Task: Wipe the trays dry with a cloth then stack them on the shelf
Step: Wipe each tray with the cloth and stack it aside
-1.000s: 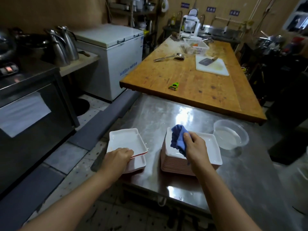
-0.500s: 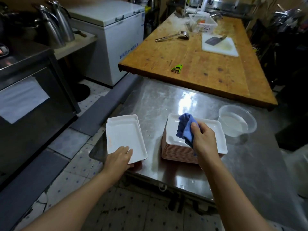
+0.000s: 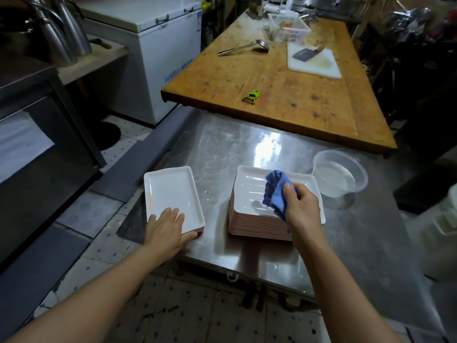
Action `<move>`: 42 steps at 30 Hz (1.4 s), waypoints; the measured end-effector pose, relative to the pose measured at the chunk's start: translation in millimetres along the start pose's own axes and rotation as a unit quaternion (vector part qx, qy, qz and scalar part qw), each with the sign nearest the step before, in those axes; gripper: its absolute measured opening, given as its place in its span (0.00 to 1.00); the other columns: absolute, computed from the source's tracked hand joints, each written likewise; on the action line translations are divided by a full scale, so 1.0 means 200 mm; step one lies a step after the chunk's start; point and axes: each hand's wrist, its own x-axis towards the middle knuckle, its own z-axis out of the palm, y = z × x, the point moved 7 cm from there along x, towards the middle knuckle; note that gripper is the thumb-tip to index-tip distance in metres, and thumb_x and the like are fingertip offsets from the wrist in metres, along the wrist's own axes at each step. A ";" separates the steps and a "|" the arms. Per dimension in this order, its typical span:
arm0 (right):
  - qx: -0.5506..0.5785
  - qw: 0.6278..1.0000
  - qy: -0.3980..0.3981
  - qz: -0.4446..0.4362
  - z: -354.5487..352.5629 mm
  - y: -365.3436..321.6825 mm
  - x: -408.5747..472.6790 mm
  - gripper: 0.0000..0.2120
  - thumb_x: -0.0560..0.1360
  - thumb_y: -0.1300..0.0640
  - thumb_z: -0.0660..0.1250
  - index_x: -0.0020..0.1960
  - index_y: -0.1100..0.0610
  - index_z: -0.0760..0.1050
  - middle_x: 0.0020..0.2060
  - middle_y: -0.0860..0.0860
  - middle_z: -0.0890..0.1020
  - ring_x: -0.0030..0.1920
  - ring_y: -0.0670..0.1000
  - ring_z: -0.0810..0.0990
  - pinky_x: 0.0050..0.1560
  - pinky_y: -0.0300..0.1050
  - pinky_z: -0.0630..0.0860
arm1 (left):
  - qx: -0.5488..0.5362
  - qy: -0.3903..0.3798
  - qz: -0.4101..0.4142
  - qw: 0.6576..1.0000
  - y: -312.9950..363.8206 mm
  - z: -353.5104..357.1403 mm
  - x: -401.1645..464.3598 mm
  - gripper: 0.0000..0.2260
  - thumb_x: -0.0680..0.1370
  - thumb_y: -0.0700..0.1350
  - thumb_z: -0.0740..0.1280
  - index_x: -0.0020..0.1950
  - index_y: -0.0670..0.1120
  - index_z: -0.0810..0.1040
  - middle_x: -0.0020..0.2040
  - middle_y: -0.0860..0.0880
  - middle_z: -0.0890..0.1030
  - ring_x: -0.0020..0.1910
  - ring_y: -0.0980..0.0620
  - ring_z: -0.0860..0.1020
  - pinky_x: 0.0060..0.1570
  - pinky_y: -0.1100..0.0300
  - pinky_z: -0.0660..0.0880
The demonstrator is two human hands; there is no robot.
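A tall stack of white rectangular trays (image 3: 249,194) with pink undersides stands on the steel table (image 3: 222,149). My right hand (image 3: 300,206) rests on the top tray and grips a bunched blue cloth (image 3: 275,190). To the left, at the table's near left corner, lies a short pile of the same white trays (image 3: 170,191). My left hand (image 3: 167,230) lies flat on that pile's near edge, fingers on the top tray, thumb along its front rim.
A clear plastic bowl of water (image 3: 338,177) stands right of the tall stack. Behind, a wooden worktop (image 3: 284,95) carries a green peeler (image 3: 251,95), a ladle, a white basket, and a cutting board with a cleaver. A white chest freezer (image 3: 158,58) and dark oven stand left.
My left hand has set the lifted white tray down flat on the short pile and now rests on it. My right hand stays on the tall stack with the cloth. The camera has tilted downward.
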 end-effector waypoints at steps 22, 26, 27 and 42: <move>-0.404 0.882 -0.148 -0.194 0.37 0.06 0.11 0.11 0.75 0.63 0.60 0.51 0.61 0.80 0.53 0.58 0.72 0.55 0.57 0.68 0.51 0.44 0.67 | -0.566 -0.019 -0.049 0.822 0.43 -0.37 0.28 0.28 0.70 0.32 0.65 0.67 0.53 0.72 0.39 0.52 0.74 0.40 0.50 0.74 0.41 0.55 0.75; -0.436 0.867 -0.131 -0.203 0.43 0.05 0.21 0.13 0.73 0.63 0.63 0.57 0.58 0.76 0.59 0.54 0.70 0.56 0.55 0.66 0.52 0.45 0.68 | -0.539 0.010 -0.044 0.841 0.43 -0.38 0.28 0.28 0.69 0.34 0.68 0.66 0.53 0.74 0.45 0.52 0.75 0.41 0.50 0.75 0.40 0.55 0.75; -0.451 0.858 -0.124 -0.212 0.45 0.04 0.23 0.13 0.73 0.63 0.62 0.57 0.58 0.75 0.59 0.54 0.70 0.57 0.56 0.67 0.51 0.45 0.68 | -0.526 0.017 -0.042 0.849 0.43 -0.38 0.28 0.28 0.69 0.35 0.68 0.67 0.53 0.73 0.46 0.51 0.75 0.41 0.51 0.75 0.39 0.58 0.74; -0.582 0.797 -0.006 -0.163 0.07 0.08 0.40 0.15 0.74 0.55 0.62 0.60 0.54 0.72 0.61 0.53 0.70 0.57 0.57 0.69 0.46 0.45 0.59 | -0.440 0.036 -0.065 0.895 0.44 -0.43 0.24 0.29 0.65 0.38 0.69 0.65 0.54 0.72 0.31 0.55 0.76 0.42 0.49 0.78 0.44 0.52 0.78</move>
